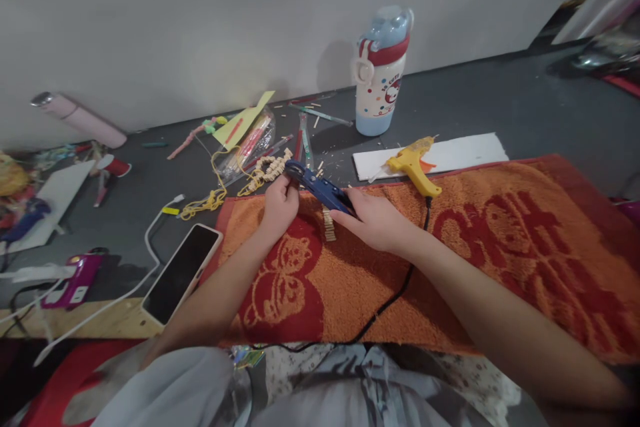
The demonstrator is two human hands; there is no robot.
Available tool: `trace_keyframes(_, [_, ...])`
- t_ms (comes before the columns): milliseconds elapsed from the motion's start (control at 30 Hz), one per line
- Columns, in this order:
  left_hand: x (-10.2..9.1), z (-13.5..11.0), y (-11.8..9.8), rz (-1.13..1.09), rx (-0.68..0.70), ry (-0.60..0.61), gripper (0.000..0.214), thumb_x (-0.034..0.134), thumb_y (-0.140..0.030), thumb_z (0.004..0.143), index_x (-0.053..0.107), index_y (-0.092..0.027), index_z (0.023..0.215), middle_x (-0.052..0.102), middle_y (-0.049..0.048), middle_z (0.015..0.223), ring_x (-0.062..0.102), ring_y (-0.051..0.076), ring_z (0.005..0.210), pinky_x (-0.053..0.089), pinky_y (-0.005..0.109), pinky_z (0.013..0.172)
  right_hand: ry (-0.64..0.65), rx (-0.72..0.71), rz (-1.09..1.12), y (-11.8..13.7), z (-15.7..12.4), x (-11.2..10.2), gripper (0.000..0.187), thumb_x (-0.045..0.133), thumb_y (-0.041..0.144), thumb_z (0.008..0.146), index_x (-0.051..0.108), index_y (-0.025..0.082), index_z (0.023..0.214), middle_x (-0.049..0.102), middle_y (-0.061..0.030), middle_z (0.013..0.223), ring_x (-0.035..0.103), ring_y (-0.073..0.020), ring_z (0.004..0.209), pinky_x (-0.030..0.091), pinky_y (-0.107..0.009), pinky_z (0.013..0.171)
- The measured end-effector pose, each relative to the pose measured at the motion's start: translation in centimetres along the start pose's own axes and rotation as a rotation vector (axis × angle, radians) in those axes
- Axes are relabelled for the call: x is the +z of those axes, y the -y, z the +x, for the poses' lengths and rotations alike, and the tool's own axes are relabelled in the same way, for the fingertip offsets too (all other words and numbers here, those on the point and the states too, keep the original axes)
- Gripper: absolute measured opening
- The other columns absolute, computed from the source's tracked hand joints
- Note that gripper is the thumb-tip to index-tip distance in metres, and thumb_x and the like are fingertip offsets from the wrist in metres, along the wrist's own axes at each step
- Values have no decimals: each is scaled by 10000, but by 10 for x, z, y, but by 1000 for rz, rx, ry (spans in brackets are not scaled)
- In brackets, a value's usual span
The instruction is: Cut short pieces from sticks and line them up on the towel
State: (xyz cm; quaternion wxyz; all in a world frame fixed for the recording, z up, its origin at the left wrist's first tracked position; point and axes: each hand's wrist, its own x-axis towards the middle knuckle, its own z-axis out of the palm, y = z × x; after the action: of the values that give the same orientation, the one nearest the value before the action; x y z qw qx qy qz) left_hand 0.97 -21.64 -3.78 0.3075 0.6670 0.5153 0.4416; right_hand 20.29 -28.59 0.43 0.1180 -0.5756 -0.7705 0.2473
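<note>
Far to the left of the fingers, a pink flask (80, 119) lies on its side by the wall, and a purple box (75, 283) sits at the near edge with white cable running from it. Closer in, a phone (180, 273) lies face up, just left of the left wrist, with one corner on the towel (525, 247); it looks parked within reach but out of the work. Beyond the left knuckles are a tangle of yellow cord (207, 201), a chain of wooden bits (270, 167) and a clear bag (250, 143) of sticks, probably kept there as a handy supply.

The left hand (280, 205) rests on the towel with its fingers curled shut right under the head of the blue cutter (320, 190). What they pinch is hidden, but the hold looks meant to steady something at the blades. The cutter spans the gap between the two hands, tilted up toward the left. A small stack of wooden sticks (329, 224) lies on the towel below it, between the thumbs and just apart from them.

The right hand (373, 220) is closed around the cutter's handles, palm down, seemingly to squeeze. Just past its fingertips a yellow glue gun (413, 167) lies with its nozzle over a white board (450, 153), likely so drips land there and not on the cloth; its black cord runs under the right wrist. A bottle (383, 73) stands upright well beyond, by the wall.
</note>
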Motion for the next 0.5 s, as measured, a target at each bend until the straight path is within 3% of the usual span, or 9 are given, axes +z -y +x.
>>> trace_keyframes(300, [0,0,4,85,25,5,126,446,-184,760,454,-188,634,416,-31,535,406,111,534,301,212,494,0,-25,6,0,0,1,436,361,450,913,475,100,1148,668,-161,971,642,-264,855,387,-292,665])
trace_keyframes(500, [1,0,10,-6,-39,-1,171,462,-154,749,395,-194,597,367,-51,513,363,85,465,265,204,454,15,-23,-17,1,1,0,422,357,440,919,473,106,1149,670,-157,975,642,-267,885,392,-292,681])
